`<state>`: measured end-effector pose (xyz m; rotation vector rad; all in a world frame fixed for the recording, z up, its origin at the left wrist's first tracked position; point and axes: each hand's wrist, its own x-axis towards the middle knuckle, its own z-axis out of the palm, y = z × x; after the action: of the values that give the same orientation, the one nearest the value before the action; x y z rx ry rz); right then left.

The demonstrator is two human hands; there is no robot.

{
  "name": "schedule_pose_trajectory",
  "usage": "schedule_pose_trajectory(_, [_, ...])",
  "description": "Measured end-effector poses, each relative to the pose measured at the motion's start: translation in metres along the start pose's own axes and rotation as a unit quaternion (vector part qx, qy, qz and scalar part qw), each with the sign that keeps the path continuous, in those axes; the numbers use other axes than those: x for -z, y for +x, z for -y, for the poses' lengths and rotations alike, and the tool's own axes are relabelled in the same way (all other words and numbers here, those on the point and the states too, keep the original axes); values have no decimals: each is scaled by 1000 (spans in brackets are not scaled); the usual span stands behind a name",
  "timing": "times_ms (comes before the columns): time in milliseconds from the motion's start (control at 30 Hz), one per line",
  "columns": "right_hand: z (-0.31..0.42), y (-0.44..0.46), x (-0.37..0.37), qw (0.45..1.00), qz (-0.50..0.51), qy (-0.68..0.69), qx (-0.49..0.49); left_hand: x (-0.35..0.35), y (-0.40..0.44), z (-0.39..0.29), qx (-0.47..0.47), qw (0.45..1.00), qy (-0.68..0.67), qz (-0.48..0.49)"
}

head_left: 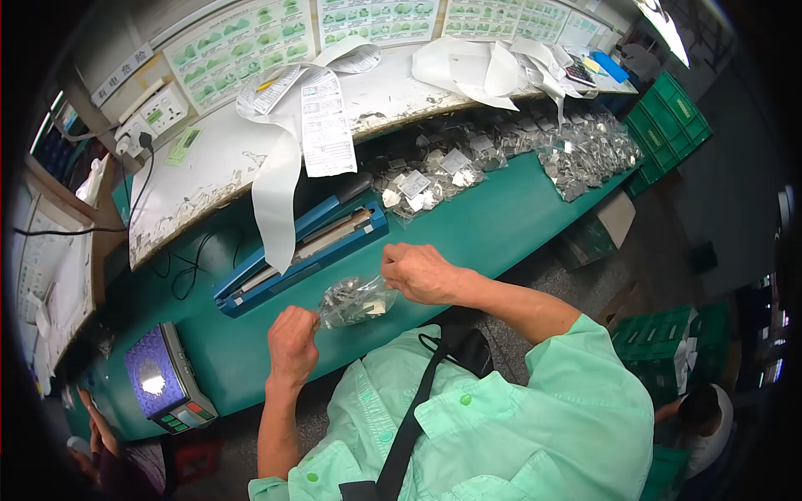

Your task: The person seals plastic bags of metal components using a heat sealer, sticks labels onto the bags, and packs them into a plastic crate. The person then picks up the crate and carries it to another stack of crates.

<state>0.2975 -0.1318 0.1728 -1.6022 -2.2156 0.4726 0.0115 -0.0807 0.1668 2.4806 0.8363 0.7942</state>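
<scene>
A clear plastic bag [355, 302] with grey metal-looking pieces and a small white label inside hangs between my two hands, just over the green table's front edge. My left hand [293, 338] is closed in a pinch on the bag's left end. At its upper right corner, my right hand [416, 271] grips the plastic with fingers curled in. Beyond the bag lies a blue bag sealer [305, 250] with a long arm raised from its base at an angle. The fingertips of both hands are partly hidden.
Many filled bags [589, 150] lie along the back of the green table [476, 225]. A scale [167, 377] stands at left. Paper strips [276, 196] droop from the white shelf [196, 188]. Green crates [668, 121] are at right. Other people [706, 417] sit nearby.
</scene>
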Motion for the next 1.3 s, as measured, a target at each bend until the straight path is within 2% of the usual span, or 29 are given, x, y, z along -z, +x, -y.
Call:
schedule_pose_trajectory(133, [-4, -2, -1, 992, -58, 101, 51, 13, 24, -23, -6, 999, -29, 43])
schedule_pose_trajectory(200, [0, -5, 0, 990, -51, 123, 55, 15, 30, -34, 5, 995, -38, 88])
schedule_pose_trajectory(300, [-7, -9, 3, 992, -61, 105, 41, 8, 28, -21, 15, 986, 66, 155])
schedule_pose_trajectory(400, [-11, -12, 6, 994, -69, 80, 19, 5, 23, 7, 84, 976, 94, 179])
schedule_pose_trajectory(500, [-7, -12, 1, 993, -88, 76, 28, 16, 31, -4, 65, 987, -54, 137])
schedule_pose_trajectory(600, [0, -6, -5, 993, -73, 86, 46, 18, 45, -44, -16, 994, -14, 109])
schedule_pose_trajectory(700, [5, -6, -1, 996, -48, 57, 44, 2, 40, -23, 4, 972, 176, 152])
schedule_pose_trajectory(833, [-1, -12, 1, 996, -62, 61, 13, 6, 28, -2, 58, 979, 142, 135])
schedule_pose_trajectory(967, [3, -7, -3, 995, -62, 78, 3, 14, 40, -32, 0, 982, -18, 186])
schedule_pose_trajectory(1000, [4, -7, -1, 996, -58, 66, 9, 11, 41, -35, -11, 979, 33, 200])
schedule_pose_trajectory(1100, [4, -6, 5, 997, -63, 36, 19, -8, 35, -11, -34, 967, 204, 150])
schedule_pose_trajectory(1200, [-3, -10, 5, 995, -77, 60, 0, 0, 33, 10, -4, 970, 235, 58])
schedule_pose_trajectory(1233, [-4, -11, 2, 994, -85, 62, 18, 7, 34, 6, 10, 964, 262, 52])
schedule_pose_trajectory(1300, [6, -11, 1, 992, -63, 105, -19, 14, 31, 5, 48, 963, 261, 44])
